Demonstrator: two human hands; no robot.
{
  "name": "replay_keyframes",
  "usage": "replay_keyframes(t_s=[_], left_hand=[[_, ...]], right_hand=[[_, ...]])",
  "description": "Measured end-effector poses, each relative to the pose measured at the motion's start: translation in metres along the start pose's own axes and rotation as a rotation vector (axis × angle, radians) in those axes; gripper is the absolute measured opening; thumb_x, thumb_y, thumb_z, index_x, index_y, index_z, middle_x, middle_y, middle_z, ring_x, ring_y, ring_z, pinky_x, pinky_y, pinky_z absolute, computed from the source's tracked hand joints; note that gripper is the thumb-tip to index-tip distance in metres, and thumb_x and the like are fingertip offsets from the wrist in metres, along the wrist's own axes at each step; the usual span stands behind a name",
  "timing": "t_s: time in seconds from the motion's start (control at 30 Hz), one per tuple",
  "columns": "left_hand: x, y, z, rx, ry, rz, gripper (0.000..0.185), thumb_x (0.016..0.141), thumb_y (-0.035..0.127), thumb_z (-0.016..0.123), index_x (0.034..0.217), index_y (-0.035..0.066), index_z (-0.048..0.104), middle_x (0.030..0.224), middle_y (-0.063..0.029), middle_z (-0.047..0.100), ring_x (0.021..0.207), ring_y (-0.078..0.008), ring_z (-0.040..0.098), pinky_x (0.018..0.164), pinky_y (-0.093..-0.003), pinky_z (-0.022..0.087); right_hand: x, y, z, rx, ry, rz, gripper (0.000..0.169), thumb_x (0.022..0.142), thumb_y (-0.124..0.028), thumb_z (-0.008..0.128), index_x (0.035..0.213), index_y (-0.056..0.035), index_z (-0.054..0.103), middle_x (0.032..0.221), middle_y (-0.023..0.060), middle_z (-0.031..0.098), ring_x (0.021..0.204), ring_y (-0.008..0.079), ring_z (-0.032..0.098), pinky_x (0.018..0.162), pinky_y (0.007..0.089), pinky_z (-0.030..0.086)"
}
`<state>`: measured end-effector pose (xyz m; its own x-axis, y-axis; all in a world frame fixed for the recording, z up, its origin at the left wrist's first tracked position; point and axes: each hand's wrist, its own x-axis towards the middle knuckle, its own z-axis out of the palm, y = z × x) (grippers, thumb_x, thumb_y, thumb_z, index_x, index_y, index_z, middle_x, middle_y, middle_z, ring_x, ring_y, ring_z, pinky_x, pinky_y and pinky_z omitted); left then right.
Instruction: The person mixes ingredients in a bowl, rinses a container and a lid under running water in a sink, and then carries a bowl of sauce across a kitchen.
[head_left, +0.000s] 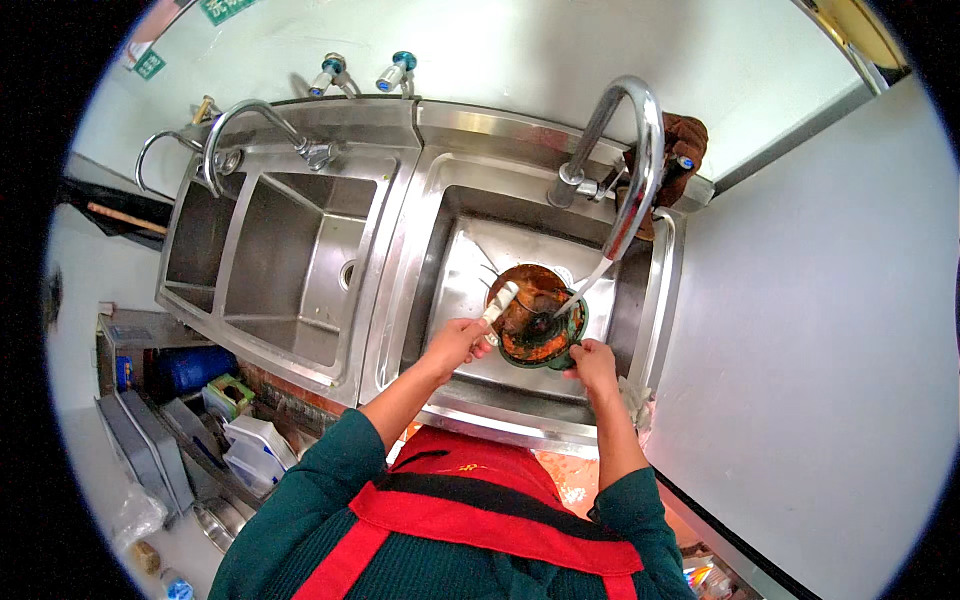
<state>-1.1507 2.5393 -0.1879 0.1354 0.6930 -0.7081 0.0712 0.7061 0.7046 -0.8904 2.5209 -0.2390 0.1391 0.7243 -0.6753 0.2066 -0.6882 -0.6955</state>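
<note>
My right hand (594, 364) grips the near right side of a dark green round vessel (580, 335), whose inside is smeared with orange-brown residue. Water runs from a gooseneck faucet (646, 135) into this vessel. Between the fingers of my left hand (456, 346) is a white, elongated object (500, 302), held over the vessel's left side; its exact kind cannot be told. A brown-orange round surface (534, 279) shows just beyond the green rim, partly hidden. All of this is inside the right basin of a stainless steel sink (459, 300).
To the left stands another steel sink (330, 262) with its own curved faucet (251, 109). Brown gloves or cloth (684, 146) hang behind the right faucet. A pale panel (810, 300) borders the right side. Plastic containers (257, 450) and grey trays (146, 450) sit low at left.
</note>
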Motion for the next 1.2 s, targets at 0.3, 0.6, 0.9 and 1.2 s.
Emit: replay_keyframes(t_s=[0.3,0.6,0.9,1.2], left_hand=[[-0.007,-0.025,-0.038,-0.119,0.115,-0.001,0.036,0.094,0.033,0.049,0.096,-0.001,0.061,0.071,-0.0047,0.062,0.057,-0.0087,0.052,0.049,-0.0224,0.037],[-0.002,-0.027,-0.046,-0.26,-0.083,-0.051,0.032,0.097,0.032,0.045,0.094,0.003,0.057,0.072,-0.0019,0.055,0.058,-0.0082,0.047,0.046,-0.0207,0.034],[0.041,-0.008,0.042,-0.523,-0.334,-0.218,0.032,0.099,0.03,0.04,0.101,0.001,0.052,0.079,-0.0041,0.052,0.06,-0.0081,0.044,0.042,-0.0165,0.03],[0.099,0.013,0.104,-0.797,-0.312,-0.367,0.023,0.099,0.023,0.04,0.104,0.003,0.051,0.089,-0.0123,0.061,0.068,-0.0151,0.057,0.043,-0.0173,0.037]], right_hand=[[0.004,-0.012,-0.023,0.061,-0.163,0.073,0.015,0.086,-0.008,0.054,0.09,0.0052,0.06,0.079,0.0095,0.06,0.062,0.02,0.06,0.051,0.029,0.055],[0.009,0.029,-0.024,0.291,-0.214,0.234,0.02,0.091,-0.012,0.054,0.107,-0.0012,0.055,0.092,0.0043,0.059,0.073,0.0158,0.06,0.055,0.0282,0.057],[0.011,0.069,0.001,0.318,-0.079,0.197,0.018,0.092,-0.011,0.051,0.106,-0.0012,0.058,0.091,0.0034,0.06,0.072,0.0148,0.06,0.055,0.0282,0.056],[0.0,0.056,0.003,0.305,-0.067,0.183,0.018,0.092,-0.011,0.051,0.102,-0.0006,0.061,0.089,0.0042,0.063,0.066,0.0137,0.06,0.055,0.0256,0.054]])
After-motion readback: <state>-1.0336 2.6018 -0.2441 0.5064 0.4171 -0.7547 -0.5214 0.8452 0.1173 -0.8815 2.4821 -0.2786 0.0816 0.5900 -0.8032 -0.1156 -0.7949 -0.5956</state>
